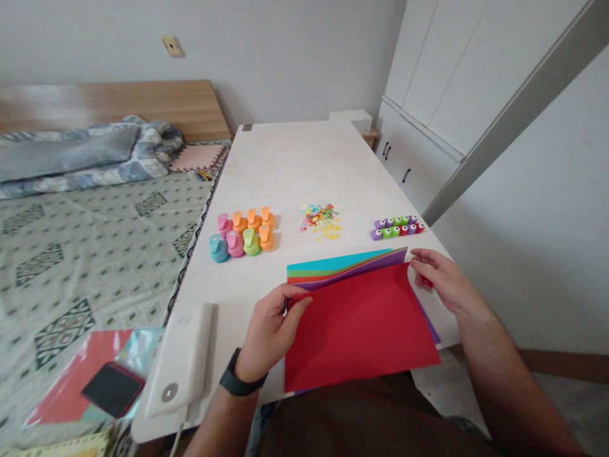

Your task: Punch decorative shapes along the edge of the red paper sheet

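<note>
A person's left hand (269, 333) and right hand (445, 282) grip opposite edges of a red paper sheet (361, 327), held over a stack of coloured paper (337, 266) at the near edge of a white surface (295, 165). Beyond stand paper punches (245, 235), with paper scraps (321, 221) between them and a row of smaller punches (397, 227).

head view, forward-down, close above left hand (271, 333), right hand (447, 282)

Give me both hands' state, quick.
Left hand: closed, holding red paper.
Right hand: closed, pinching the same paper's edge.
</note>
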